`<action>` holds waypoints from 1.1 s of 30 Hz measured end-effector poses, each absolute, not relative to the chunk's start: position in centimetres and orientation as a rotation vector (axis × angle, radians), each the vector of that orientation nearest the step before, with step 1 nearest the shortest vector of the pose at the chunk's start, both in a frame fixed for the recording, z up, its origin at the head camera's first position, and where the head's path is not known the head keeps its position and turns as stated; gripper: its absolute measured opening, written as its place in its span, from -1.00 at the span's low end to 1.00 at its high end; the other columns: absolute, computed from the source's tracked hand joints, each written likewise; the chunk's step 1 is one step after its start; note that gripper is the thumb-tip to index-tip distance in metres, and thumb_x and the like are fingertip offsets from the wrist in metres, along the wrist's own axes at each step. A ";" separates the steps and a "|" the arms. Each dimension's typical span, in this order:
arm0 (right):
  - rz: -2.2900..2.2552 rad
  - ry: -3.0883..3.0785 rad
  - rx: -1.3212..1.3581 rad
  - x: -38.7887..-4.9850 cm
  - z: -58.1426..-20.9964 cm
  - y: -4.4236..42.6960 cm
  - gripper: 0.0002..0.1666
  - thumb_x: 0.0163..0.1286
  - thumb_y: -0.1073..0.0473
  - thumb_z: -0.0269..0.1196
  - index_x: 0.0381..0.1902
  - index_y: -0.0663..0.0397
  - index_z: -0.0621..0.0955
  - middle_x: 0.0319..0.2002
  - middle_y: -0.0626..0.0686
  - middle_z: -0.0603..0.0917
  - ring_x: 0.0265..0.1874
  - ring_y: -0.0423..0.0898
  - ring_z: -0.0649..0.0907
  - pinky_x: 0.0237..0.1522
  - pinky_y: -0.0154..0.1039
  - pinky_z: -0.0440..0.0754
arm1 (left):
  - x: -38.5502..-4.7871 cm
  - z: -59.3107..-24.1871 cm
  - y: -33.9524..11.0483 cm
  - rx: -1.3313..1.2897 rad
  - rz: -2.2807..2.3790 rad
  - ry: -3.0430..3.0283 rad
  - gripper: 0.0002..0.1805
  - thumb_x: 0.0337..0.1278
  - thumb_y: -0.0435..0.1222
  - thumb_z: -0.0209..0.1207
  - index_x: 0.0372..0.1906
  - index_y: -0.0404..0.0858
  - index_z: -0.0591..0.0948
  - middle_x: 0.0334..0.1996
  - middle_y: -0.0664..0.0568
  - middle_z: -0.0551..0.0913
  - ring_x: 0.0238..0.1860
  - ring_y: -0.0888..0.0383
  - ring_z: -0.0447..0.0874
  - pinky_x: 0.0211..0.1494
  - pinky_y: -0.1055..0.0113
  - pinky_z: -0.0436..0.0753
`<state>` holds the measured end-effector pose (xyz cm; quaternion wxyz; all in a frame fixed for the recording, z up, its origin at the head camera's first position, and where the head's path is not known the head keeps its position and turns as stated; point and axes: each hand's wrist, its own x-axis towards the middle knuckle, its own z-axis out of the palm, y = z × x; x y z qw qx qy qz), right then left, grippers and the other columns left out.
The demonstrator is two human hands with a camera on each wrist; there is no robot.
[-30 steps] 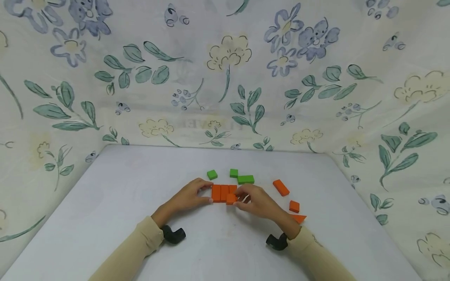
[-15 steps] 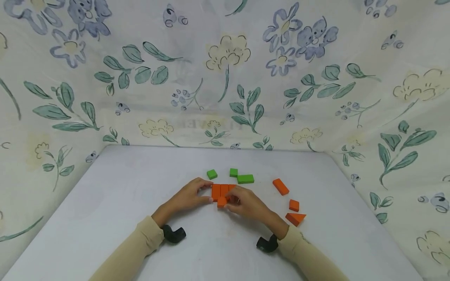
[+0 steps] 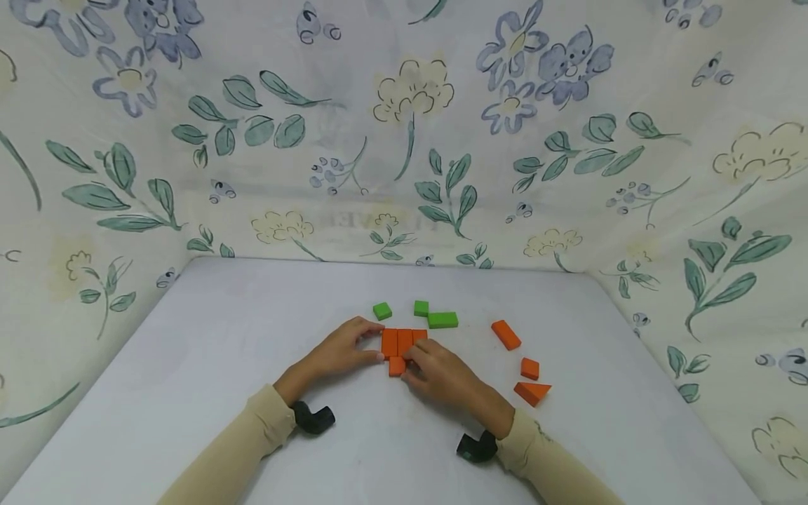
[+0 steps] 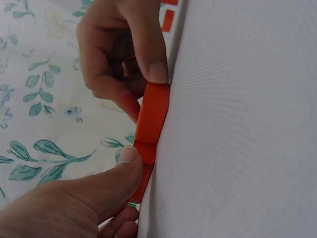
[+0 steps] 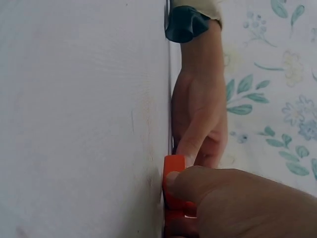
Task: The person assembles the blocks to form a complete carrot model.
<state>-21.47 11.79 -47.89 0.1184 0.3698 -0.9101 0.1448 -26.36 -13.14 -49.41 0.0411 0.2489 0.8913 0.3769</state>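
Three upright-oriented orange rectangular blocks [image 3: 389, 341] lie side by side in a row on the table. My left hand [image 3: 344, 348] braces the leftmost one, thumb at its near end and index finger at its far end; the thumb touches orange in the left wrist view. Against the row's near edge sits a small orange square block [image 3: 396, 367], which my right hand [image 3: 445, 373] pinches from the right with thumb and fingers. That small block [image 4: 152, 113] stands large in the left wrist view. The right hand hides part of the row's right side.
Behind the row lie a green square block [image 3: 381, 311], another green square block [image 3: 421, 308] and a green rectangular block [image 3: 443, 320]. To the right are an orange rectangular block [image 3: 506, 334], an orange square block [image 3: 529, 368] and an orange triangular block [image 3: 533, 393]. Floral cloth [image 3: 353, 140] surrounds the white table.
My right hand has carried the small orange block leftward and toward me, from over the row's right part to its near edge. The left hand stays put.
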 end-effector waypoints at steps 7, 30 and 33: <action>0.338 -2.613 1.104 -21.4 -47.7 11.6 -0.67 0.28 0.04 0.42 -0.07 0.05 0.65 -0.22 -0.07 0.60 -0.26 -0.22 0.54 -0.14 -0.40 0.64 | -26.6 -49.6 -13.4 0.758 1.149 2.730 -0.36 0.12 0.01 0.39 0.30 -0.10 0.54 0.11 0.06 0.58 0.15 0.10 0.53 0.28 0.05 0.53; 0.385 -2.633 1.037 -21.5 -47.8 11.5 -0.58 0.27 -0.03 0.43 -0.02 0.09 0.67 -0.22 -0.06 0.62 -0.26 -0.20 0.53 -0.11 -0.33 0.64 | -26.5 -49.1 -13.0 0.752 1.134 2.731 -0.36 0.12 -0.06 0.40 0.30 -0.14 0.54 0.12 0.04 0.58 0.16 0.08 0.52 0.31 0.04 0.51; 0.414 -2.642 1.050 -21.5 -47.8 11.5 -0.58 0.28 -0.01 0.43 -0.01 0.11 0.67 -0.19 -0.04 0.64 -0.23 -0.19 0.57 -0.10 -0.32 0.66 | -26.4 -49.0 -13.0 0.749 1.135 2.733 -0.37 0.12 -0.06 0.40 0.30 -0.14 0.54 0.11 0.04 0.58 0.16 0.09 0.52 0.30 0.05 0.51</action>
